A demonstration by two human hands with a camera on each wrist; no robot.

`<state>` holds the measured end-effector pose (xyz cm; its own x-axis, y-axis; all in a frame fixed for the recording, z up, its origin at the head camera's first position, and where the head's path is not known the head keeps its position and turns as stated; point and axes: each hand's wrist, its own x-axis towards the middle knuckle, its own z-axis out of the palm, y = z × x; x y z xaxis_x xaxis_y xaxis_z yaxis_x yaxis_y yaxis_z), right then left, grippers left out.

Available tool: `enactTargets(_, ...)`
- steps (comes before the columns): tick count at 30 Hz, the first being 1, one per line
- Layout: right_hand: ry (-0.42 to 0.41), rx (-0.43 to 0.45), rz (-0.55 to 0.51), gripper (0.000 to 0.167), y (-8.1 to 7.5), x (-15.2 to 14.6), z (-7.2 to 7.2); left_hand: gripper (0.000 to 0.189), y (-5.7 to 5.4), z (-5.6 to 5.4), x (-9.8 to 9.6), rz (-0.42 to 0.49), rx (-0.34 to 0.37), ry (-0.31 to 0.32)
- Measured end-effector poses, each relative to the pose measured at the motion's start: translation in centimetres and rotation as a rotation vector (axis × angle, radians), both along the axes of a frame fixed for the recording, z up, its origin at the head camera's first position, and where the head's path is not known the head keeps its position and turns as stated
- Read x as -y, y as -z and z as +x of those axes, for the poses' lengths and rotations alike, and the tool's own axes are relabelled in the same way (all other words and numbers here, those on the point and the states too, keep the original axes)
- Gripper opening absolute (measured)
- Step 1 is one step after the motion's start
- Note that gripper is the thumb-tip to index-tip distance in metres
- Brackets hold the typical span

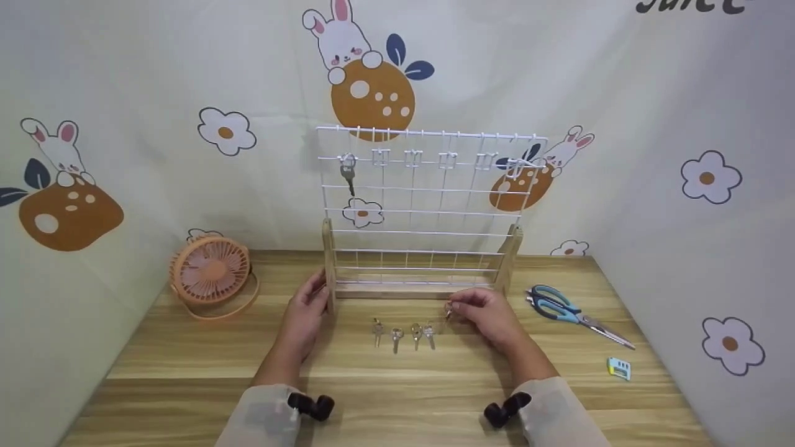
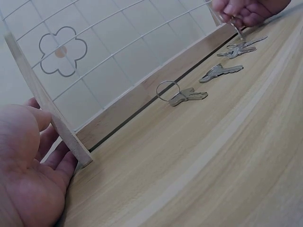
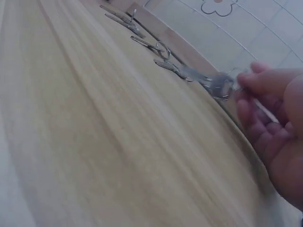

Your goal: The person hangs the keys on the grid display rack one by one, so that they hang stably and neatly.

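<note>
A white wire rack [image 1: 422,234] with wooden side posts stands at the back of the table. My left hand [image 1: 306,304] grips its left wooden post [image 2: 57,111], thumb on the near side and fingers behind. My right hand [image 1: 487,310] pinches a key [image 3: 208,82] by its ring, just in front of the rack's base bar. Several loose keys [image 1: 397,338] with rings lie in a row on the table between the hands. Another key [image 1: 348,174] hangs from the leftmost of several white hooks [image 1: 447,160] along the rack's upper part.
An orange fan [image 1: 214,271] stands at the left. Blue-handled scissors [image 1: 574,315] lie to the right of the rack, with a small light-blue and yellow item [image 1: 619,369] nearer me. A patterned cloth [image 1: 273,180] encloses the table's back and sides.
</note>
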<state>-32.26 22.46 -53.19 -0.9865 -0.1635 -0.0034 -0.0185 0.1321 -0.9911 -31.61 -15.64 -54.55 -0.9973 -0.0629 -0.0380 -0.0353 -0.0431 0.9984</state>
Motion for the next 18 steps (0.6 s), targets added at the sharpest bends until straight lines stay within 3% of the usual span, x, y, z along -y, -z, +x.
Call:
enactTargets(5,0.072,-0.012,-0.157,0.020,-2.3,1.7,0.5,0.050,-0.1,-0.1,0.0,0.000,0.003,-0.003)
enactTargets(14,0.027,-0.090,-0.176,0.016,-5.7,4.4,2.5,0.050,-0.3,0.1,-0.1,-0.017,0.009,-0.024)
enactTargets(18,0.027,-0.102,-0.257,0.014,-7.7,5.7,3.2,0.049,-0.3,0.1,-0.1,-0.015,0.019,-0.019)
